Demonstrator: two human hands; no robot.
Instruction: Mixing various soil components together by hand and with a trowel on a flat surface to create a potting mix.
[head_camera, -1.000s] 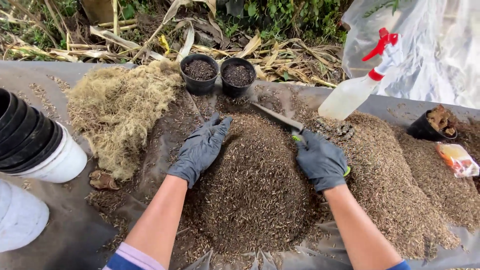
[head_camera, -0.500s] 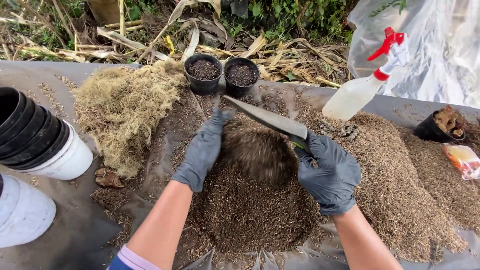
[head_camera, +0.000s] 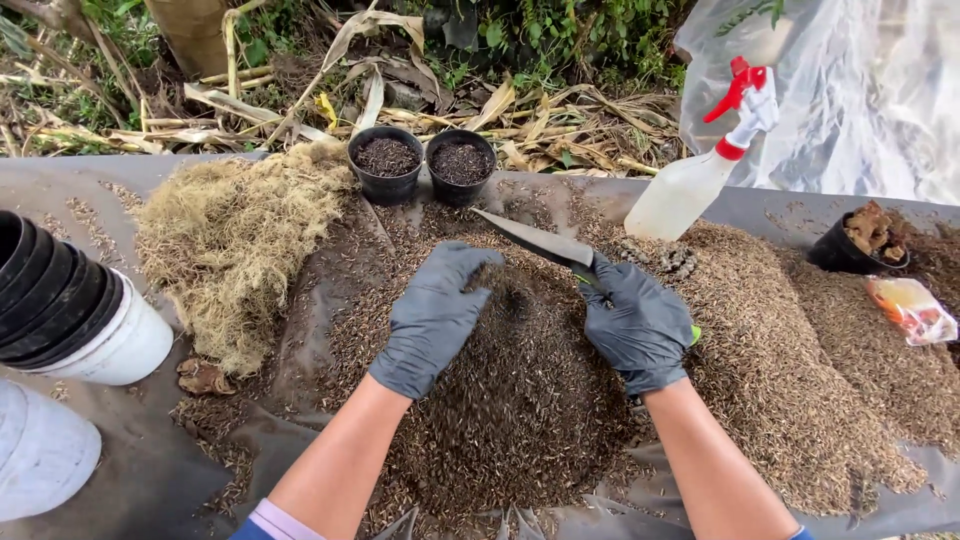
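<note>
Right now the right hand (head_camera: 640, 325), in a dark glove, is closed around the green handle of a trowel (head_camera: 535, 240), whose dark blade points up and to the left over the heap of brown potting mix (head_camera: 510, 400). Beside it the left hand (head_camera: 435, 315), also gloved, lies open with fingers spread, palm down on the heap's left slope, gripping nothing. It looks like the mixing or gathering step; scooping would call for tipping the blade into the pile. Beyond stand two small black pots (head_camera: 422, 165) already filled, a clump of dry fibre (head_camera: 235, 245), and a spray bottle (head_camera: 700, 170). Most of the trowel handle is hidden inside the fist.
</note>
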